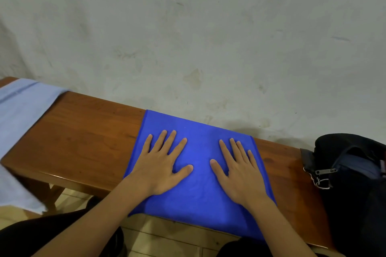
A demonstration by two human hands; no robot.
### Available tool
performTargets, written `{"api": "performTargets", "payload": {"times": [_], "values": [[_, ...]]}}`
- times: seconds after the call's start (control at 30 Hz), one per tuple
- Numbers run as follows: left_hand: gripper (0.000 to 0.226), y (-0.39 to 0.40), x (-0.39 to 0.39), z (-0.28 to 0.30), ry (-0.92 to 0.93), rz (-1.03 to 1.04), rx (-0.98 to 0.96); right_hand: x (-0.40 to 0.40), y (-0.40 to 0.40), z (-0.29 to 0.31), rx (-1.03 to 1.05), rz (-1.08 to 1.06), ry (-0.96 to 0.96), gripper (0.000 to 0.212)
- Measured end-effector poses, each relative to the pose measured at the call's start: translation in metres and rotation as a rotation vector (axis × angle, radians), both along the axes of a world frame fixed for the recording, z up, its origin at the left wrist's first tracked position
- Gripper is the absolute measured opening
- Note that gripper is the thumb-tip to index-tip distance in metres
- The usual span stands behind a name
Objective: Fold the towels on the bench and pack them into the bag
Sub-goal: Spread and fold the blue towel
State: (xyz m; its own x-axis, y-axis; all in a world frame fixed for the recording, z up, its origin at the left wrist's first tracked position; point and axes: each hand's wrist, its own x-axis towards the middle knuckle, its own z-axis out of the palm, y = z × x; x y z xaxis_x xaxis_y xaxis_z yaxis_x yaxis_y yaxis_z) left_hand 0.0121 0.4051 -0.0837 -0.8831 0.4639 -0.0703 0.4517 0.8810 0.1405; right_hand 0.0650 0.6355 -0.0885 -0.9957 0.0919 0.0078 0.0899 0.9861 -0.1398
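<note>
A bright blue towel [198, 175], smooth and folded to a neat rectangle, lies across the middle of the wooden bench [83, 137], its near edge hanging over the bench front toward 6 o'clock. The left hand [160, 165] and the right hand [240, 173] press flat on it side by side — fingers straight and spread, holding nothing. At 9 o'clock a pale blue towel [23, 110] drapes over the bench end and down its front. At 3 o'clock a black bag [353, 173] sits on the bench, a metal zipper pull [325, 171] showing — no writing on it can be read. Behind runs a stained whitish wall [188, 37]; below, light wood flooring [177, 236].
</note>
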Motion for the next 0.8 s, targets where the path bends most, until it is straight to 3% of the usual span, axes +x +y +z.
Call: {"api": "performTargets", "payload": {"times": [0.1,0.17,0.27,0.47,0.6,0.7,0.8], "values": [[0.108,-0.005,0.016,0.008,-0.015,0.020,-0.055,-0.008,0.011,0.004,-0.053,0.113,-0.027,0.097],[0.105,-0.008,0.027,0.012,0.017,0.018,-0.124,-0.011,0.015,0.006,-0.098,0.178,-0.024,0.093],[0.093,-0.012,0.032,0.014,0.068,0.006,-0.056,-0.008,0.014,0.007,-0.145,0.193,0.004,0.092],[0.109,-0.028,0.016,0.016,-0.011,-0.024,0.000,0.005,0.014,0.004,-0.129,0.148,-0.009,0.088],[0.107,-0.035,0.002,0.012,-0.077,-0.056,-0.027,0.007,0.015,0.003,-0.092,0.079,-0.023,0.088],[0.100,-0.029,-0.007,0.011,0.030,0.008,-0.033,0.004,0.008,0.003,-0.073,-0.056,-0.016,0.095],[0.102,-0.017,-0.003,0.019,0.105,0.050,0.014,0.000,0.004,0.002,-0.060,-0.204,-0.020,0.078]]}}
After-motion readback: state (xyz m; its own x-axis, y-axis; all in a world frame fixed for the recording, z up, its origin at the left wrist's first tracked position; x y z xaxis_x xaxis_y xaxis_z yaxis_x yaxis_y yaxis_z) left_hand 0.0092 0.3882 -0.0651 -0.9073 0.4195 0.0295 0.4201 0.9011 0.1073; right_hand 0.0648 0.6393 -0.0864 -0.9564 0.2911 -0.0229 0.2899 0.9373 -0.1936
